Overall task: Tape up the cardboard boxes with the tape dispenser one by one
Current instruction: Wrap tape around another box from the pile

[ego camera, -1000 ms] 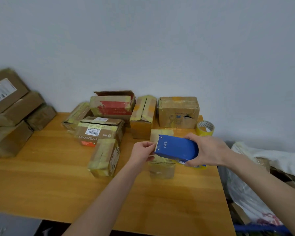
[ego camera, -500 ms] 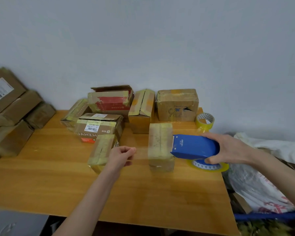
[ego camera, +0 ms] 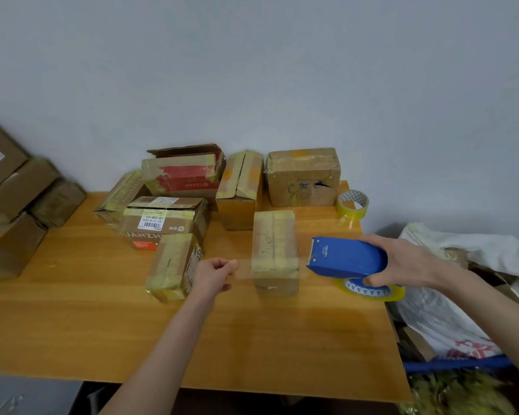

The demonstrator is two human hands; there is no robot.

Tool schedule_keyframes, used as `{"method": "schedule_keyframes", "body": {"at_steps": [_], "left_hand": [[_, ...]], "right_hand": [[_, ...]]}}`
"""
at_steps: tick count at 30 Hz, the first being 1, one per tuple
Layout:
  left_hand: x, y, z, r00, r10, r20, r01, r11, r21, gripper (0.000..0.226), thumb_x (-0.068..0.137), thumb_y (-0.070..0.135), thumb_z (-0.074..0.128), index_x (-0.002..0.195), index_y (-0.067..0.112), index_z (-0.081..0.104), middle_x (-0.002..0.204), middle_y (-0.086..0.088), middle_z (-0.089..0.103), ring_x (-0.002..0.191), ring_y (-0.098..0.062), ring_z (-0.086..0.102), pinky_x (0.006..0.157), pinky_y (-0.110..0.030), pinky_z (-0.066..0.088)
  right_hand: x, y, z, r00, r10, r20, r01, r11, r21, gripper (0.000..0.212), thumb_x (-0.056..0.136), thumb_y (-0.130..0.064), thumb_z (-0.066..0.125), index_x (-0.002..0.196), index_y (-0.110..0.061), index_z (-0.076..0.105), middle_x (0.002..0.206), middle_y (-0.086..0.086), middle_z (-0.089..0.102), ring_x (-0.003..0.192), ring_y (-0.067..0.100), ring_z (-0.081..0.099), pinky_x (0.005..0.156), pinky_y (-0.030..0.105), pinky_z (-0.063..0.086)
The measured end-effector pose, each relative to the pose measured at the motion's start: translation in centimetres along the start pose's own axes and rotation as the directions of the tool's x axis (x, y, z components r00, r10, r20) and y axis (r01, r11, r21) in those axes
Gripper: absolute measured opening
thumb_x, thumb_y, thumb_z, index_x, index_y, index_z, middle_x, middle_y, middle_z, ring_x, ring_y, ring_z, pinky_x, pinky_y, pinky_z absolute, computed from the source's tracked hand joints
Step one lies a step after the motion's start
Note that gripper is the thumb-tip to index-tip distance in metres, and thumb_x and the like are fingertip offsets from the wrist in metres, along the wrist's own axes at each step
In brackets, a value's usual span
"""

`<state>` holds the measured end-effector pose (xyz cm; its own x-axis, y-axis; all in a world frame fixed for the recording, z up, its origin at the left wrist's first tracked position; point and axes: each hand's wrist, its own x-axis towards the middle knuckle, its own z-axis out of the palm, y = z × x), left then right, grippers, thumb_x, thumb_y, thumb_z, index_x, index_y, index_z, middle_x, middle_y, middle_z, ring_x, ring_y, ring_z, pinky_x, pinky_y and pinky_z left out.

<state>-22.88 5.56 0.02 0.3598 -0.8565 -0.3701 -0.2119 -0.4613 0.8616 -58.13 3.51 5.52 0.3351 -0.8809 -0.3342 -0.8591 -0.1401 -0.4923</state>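
Your left hand point(ego camera: 215, 272) pinches the clear tape strip point(ego camera: 244, 269) mid-frame. Your right hand point(ego camera: 402, 262) grips the blue tape dispenser point(ego camera: 346, 257), right of the small cardboard box point(ego camera: 274, 250).

Wooden table point(ego camera: 102, 339): orange-brown top, far edge against wall.
Wall point(ego camera: 252, 70): plain, pale grey.
Spare tape roll point(ego camera: 352, 204): yellowish, standing on edge, table's far right corner.
White plastic bag point(ego camera: 438, 322): crumpled, red print, beside table's right edge.

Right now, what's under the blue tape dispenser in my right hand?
The tape roll shows below the blue tape dispenser, its blue-and-white core visible. Its upper part is hidden by the housing and your right hand; the table directly beneath is covered.
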Motion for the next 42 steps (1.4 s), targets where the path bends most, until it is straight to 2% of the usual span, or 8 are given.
{"method": "schedule_keyframes", "body": {"at_steps": [16,20,23,25,29,32,35,42], "left_hand": [[2.5,-1.5,0.7,0.999,0.045,-0.02,-0.04,0.975,0.219,0.018,0.094,0.025,0.061,0.081,0.012,0.063,0.08,-0.003,0.063,0.073,-0.015,0.057,0.058,-0.025,0.051],[2.7,-2.3,1.7,0.997,0.07,0.037,-0.079,0.93,0.358,0.021,0.096,0.032,0.055,0.104,0.014,0.064,0.097,-0.005,0.066,0.074,-0.013,0.058,0.059,-0.027,0.055],[2.9,-2.0,1.4,0.995,0.044,0.085,-0.085,0.813,0.577,0.051,0.096,0.043,0.05,0.144,0.026,0.041,0.136,-0.013,0.047,0.078,-0.014,0.06,0.061,-0.029,0.056],[2.3,-1.7,0.6,0.994,0.11,0.004,-0.082,0.718,0.691,0.06,0.097,0.04,0.051,0.151,0.026,0.029,0.149,-0.016,0.031,0.103,-0.021,0.059,0.081,-0.032,0.054],[-0.4,0.0,1.8,0.715,0.671,0.196,-0.62,0.48,0.621,0.039,0.096,0.02,0.054,0.135,0.017,0.054,0.137,-0.001,0.052,0.12,-0.013,0.052,0.101,-0.035,0.048],[-2.6,0.0,4.6,0.611,0.538,0.581,-0.772,0.239,0.59,0.057,0.1,0.025,0.043,0.151,0.026,0.02,0.156,0.013,0.013,0.145,-0.007,0.015,0.121,-0.035,0.016],[-2.4,-1.5,5.5,0.623,0.415,0.663,-0.739,0.034,0.673,0.071,0.101,0.031,0.037,0.148,0.027,-0.015,0.155,0.011,-0.018,0.145,-0.008,-0.017,0.121,-0.034,-0.007],[-1.8,-1.8,5.3,0.649,0.386,0.656,-0.707,-0.012,0.707,0.075,0.099,0.028,0.04,0.15,0.027,-0.015,0.156,0.01,-0.019,0.144,-0.006,-0.017,0.117,-0.03,-0.013]], "right_hand": [[3.6,-1.5,4.4,0.99,0.077,0.115,-0.063,0.991,-0.121,0.07,0.07,-0.04,0.07,0.131,-0.037,0.036,0.099,-0.011,0.057,0.088,0.015,0.059,0.073,0.035,0.053],[3.7,-1.3,4.9,0.99,0.085,0.112,-0.075,0.993,-0.093,0.067,0.071,-0.038,0.072,0.128,-0.037,0.038,0.099,-0.012,0.056,0.09,0.014,0.057,0.073,0.033,0.051],[3.7,-1.3,4.7,0.991,0.079,0.106,-0.067,0.992,-0.111,0.066,0.071,-0.038,0.071,0.128,-0.036,0.037,0.1,-0.011,0.056,0.09,0.015,0.058,0.075,0.035,0.052],[3.7,-1.2,4.7,0.992,0.068,0.105,-0.054,0.99,-0.13,0.065,0.071,-0.04,0.071,0.127,-0.036,0.038,0.099,-0.012,0.057,0.089,0.015,0.058,0.076,0.036,0.054],[3.5,-0.9,5.0,0.998,0.024,0.063,-0.015,0.99,-0.137,0.066,0.069,-0.048,0.071,0.126,-0.035,0.041,0.101,-0.013,0.058,0.091,0.013,0.058,0.077,0.037,0.054],[2.9,-0.8,5.0,0.999,-0.018,0.038,0.023,0.989,-0.147,0.081,0.075,-0.051,0.07,0.142,-0.046,0.026,0.112,-0.02,0.052,0.096,0.01,0.053,0.076,0.029,0.049],[2.0,-0.5,4.7,0.998,-0.025,0.053,0.03,0.994,-0.101,0.086,0.078,-0.044,0.068,0.144,-0.055,0.015,0.109,-0.023,0.051,0.091,0.005,0.053,0.071,0.025,0.045],[0.3,1.3,4.1,0.997,-0.047,0.069,0.045,0.999,0.018,0.087,0.073,-0.038,0.069,0.124,-0.074,0.009,0.103,-0.021,0.054,0.084,0.008,0.06,0.076,0.033,0.054]]}}
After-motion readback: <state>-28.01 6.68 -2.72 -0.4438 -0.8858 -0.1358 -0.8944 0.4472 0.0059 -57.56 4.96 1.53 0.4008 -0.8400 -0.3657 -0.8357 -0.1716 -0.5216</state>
